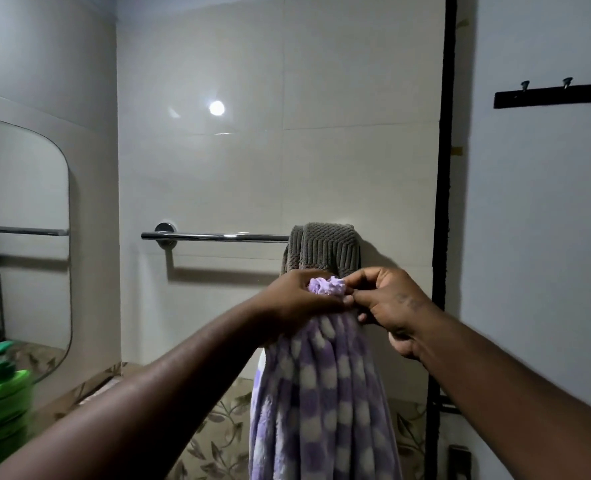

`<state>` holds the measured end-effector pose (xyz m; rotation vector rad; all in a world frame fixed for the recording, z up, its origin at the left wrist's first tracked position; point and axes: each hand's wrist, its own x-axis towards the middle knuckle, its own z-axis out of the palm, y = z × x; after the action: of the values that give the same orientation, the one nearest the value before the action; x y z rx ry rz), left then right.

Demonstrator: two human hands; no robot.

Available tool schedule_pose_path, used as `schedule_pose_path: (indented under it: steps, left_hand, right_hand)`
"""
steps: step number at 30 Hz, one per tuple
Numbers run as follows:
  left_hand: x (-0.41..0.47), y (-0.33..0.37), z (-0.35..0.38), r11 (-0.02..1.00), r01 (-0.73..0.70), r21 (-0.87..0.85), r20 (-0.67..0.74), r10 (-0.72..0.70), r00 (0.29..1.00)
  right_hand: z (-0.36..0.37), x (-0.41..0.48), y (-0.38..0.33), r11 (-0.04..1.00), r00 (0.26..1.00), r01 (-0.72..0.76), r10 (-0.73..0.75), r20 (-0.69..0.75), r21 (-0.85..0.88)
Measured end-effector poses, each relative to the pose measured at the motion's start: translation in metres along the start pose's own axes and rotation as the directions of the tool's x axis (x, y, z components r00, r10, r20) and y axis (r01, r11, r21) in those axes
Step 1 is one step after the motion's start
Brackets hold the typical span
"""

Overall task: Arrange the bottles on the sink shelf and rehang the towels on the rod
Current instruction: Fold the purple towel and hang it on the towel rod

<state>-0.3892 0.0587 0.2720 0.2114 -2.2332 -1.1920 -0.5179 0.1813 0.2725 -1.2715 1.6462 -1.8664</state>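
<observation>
A purple and white checked towel [325,393] hangs in a bunched column below my hands. My left hand [297,299] grips its gathered top edge, and my right hand [387,303] pinches the same bunched edge from the right. Just behind my hands a grey ribbed towel [328,247] is draped over the right end of the chrome rod [214,236] on the tiled wall. The rod's left stretch is bare. A green bottle [1,393] with a green cap stands at the lower left edge, partly cut off.
A rounded mirror [24,237] hangs on the left wall and reflects the rod. A black hook rail [553,97] is fixed high on the right wall. A black vertical strip [443,202] runs down between the tiles and that wall.
</observation>
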Motion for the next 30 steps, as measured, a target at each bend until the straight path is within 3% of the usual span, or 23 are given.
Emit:
schedule_pose_path:
  steps: [5, 11, 14, 17, 21, 26, 28, 30]
  left_hand:
    - [0.001, -0.008, -0.007, 1.000, -0.003, 0.011, -0.137, 0.004, 0.991]
    - [-0.002, -0.006, -0.017, 0.990, 0.129, -0.064, -0.050, -0.132, 0.990]
    - [0.006, -0.010, -0.031, 0.962, 0.219, 0.160, -0.234, -0.178, 0.956]
    - [0.011, -0.009, -0.039, 0.855, 0.209, 0.475, -0.275, -0.082, 0.958]
    - [0.012, 0.000, -0.038, 0.673, 0.163, 0.721, -0.165, -0.061, 0.984]
    - [0.015, 0.012, -0.033, 0.398, 0.033, 0.917, 0.089, -0.282, 0.955]
    - [0.015, 0.015, -0.031, 0.372, 0.003, 0.928, 0.152, -0.384, 0.911]
    - [0.013, 0.023, -0.030, 0.431, 0.015, 0.902, 0.211, -0.471, 0.857]
  right_hand:
    - [-0.014, -0.001, 0.009, 0.996, 0.988, -0.088, 0.085, 0.126, 0.017]
    - [-0.016, 0.006, 0.010, 0.994, 0.994, -0.042, 0.052, -0.098, 0.103]
    - [-0.022, 0.009, 0.008, 0.991, 0.986, -0.034, 0.055, -0.159, 0.132]
    - [-0.027, 0.012, 0.005, 0.992, 0.983, -0.016, 0.040, -0.182, 0.129]
    - [-0.025, 0.010, 0.000, 0.995, 0.985, 0.022, -0.005, -0.174, 0.096]
    - [-0.023, 0.007, -0.005, 0.995, 0.982, 0.060, -0.045, -0.182, 0.077]
    - [-0.027, 0.009, -0.006, 0.994, 0.980, 0.063, -0.046, -0.195, 0.084]
    - [-0.032, 0.011, -0.007, 0.994, 0.977, 0.066, -0.048, -0.206, 0.085]
